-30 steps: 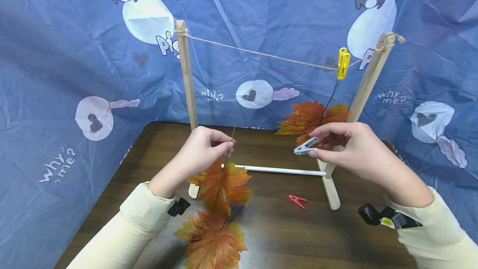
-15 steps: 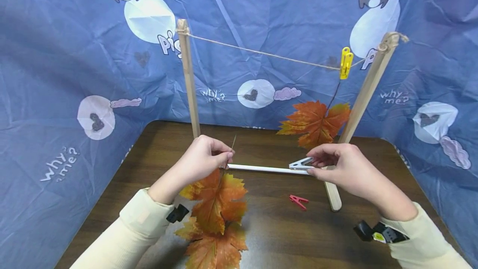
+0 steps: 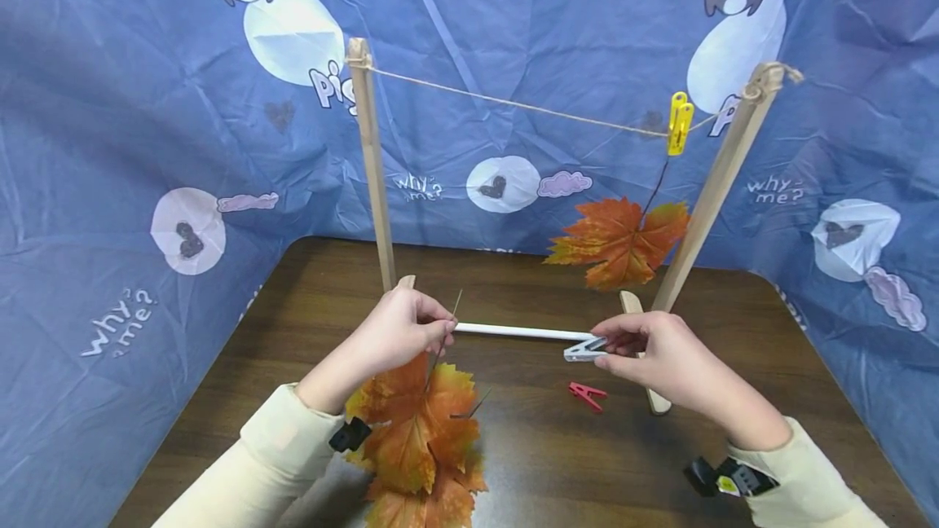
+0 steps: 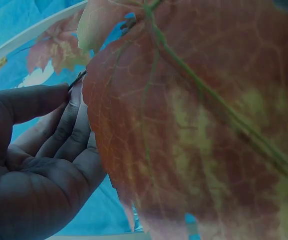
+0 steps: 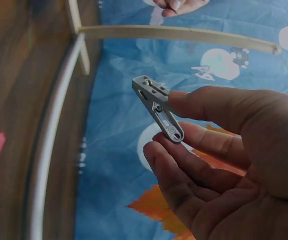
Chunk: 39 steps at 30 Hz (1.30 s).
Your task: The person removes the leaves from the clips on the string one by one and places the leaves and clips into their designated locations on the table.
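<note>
My left hand (image 3: 407, 328) pinches the thin stem of an orange maple leaf (image 3: 414, 430) between thumb and fingertips, and the leaf hangs below it. In the left wrist view this leaf (image 4: 194, 130) fills most of the picture. A second maple leaf (image 3: 429, 508) lies on the table, partly covered by the held one. With thumb and fingers my right hand (image 3: 653, 357) pinches a grey clothespin (image 3: 584, 349) by its handles. The right wrist view shows the clothespin (image 5: 156, 107) with its gripping end pointing away from the palm.
A wooden frame (image 3: 376, 178) carries a twine line (image 3: 513, 104). On it a yellow clothespin (image 3: 679, 125) holds another maple leaf (image 3: 623, 243) near the right post (image 3: 715, 186). A white rod (image 3: 521, 332) joins the posts low down. A red clothespin (image 3: 587, 396) lies on the brown table (image 3: 557, 463).
Both hands have moved down, the right one also slightly left, with the grey clothespin. The held leaf has sunk over the leaf on the table.
</note>
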{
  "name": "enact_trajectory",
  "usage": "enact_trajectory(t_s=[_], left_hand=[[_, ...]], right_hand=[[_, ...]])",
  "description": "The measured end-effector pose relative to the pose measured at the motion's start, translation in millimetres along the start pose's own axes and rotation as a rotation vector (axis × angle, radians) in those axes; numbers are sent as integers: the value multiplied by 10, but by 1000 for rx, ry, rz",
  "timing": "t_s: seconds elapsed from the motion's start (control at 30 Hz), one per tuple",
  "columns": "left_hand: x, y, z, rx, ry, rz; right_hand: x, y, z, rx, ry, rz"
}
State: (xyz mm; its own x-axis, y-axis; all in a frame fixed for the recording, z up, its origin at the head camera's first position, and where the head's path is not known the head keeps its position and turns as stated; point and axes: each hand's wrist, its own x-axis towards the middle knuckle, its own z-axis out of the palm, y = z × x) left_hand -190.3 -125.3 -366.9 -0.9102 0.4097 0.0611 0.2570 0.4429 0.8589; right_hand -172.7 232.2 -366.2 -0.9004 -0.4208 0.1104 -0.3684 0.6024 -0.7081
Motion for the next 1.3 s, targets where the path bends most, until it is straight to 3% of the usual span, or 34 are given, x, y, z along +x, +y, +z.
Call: enact_trajectory(t_s=[0.2, 0.5, 0.83, 1.1, 1.3], left_hand=[[-13, -76, 86, 32, -2, -31], [-22, -168, 174, 13, -59, -106], [-45, -312, 315, 44, -94, -123], [-30, -451, 428, 61, -116, -136], [-16, -521, 480, 50, -125, -174]], right_hand=[[-26, 136, 131, 17, -32, -1], [-78, 309, 293, -3, -58, 16], [-123, 461, 478, 48, -107, 24], [-151, 561, 629, -26, -128, 66], [-171, 637, 695, -80, -88, 60]])
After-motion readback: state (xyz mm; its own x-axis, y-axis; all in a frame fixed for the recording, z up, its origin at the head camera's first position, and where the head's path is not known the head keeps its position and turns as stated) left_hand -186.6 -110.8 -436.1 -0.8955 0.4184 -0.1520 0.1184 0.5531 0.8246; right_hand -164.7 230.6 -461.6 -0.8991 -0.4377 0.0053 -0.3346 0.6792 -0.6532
